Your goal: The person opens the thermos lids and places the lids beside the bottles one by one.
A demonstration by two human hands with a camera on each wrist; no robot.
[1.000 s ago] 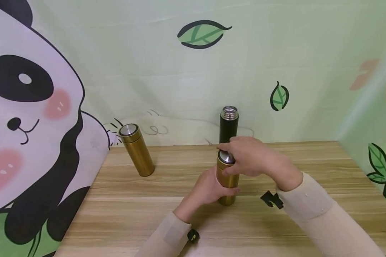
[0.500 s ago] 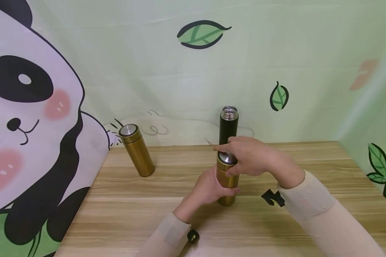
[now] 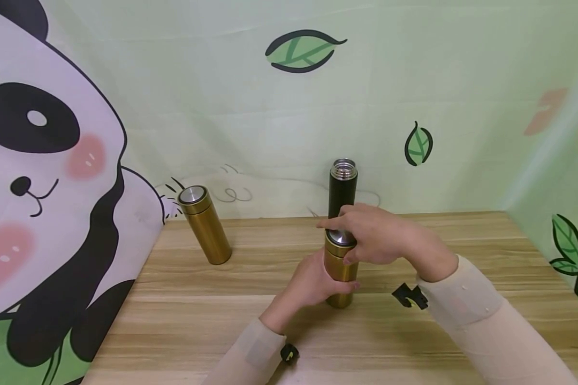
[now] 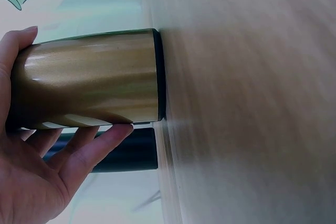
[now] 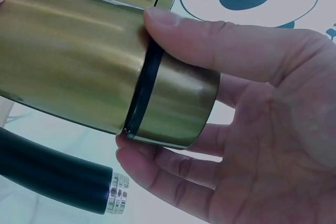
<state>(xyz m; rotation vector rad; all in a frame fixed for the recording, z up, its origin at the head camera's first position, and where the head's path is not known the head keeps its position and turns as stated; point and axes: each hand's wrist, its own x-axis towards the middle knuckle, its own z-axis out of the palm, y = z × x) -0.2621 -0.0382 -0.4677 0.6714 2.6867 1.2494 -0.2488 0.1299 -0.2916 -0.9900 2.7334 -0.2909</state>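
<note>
Compared with a second ago, the right hand (image 3: 378,235) is turned a little about the lid (image 5: 184,100): its thumb tip is set farther right along the near side, and its forefinger is pointed farther left beyond the top. Seen from above, a counter-clockwise sweep is made, so the lid is probably being unscrewed. The lid is clamped between thumb and fingers; whether it is turned with them or only slid over cannot be told.

The gold bottle (image 3: 339,271) is held upright on the table (image 3: 173,321), unshifted, its body clamped by the curled left hand (image 3: 313,280), by which the twist is presumably resisted. The lid is still seated; whether a ring or a gap is shown by the dark band cannot be told. Just behind, the black bottle (image 3: 342,193) is seen lidless; the second bottle (image 3: 207,230), lidded, is placed well to the left.
</note>
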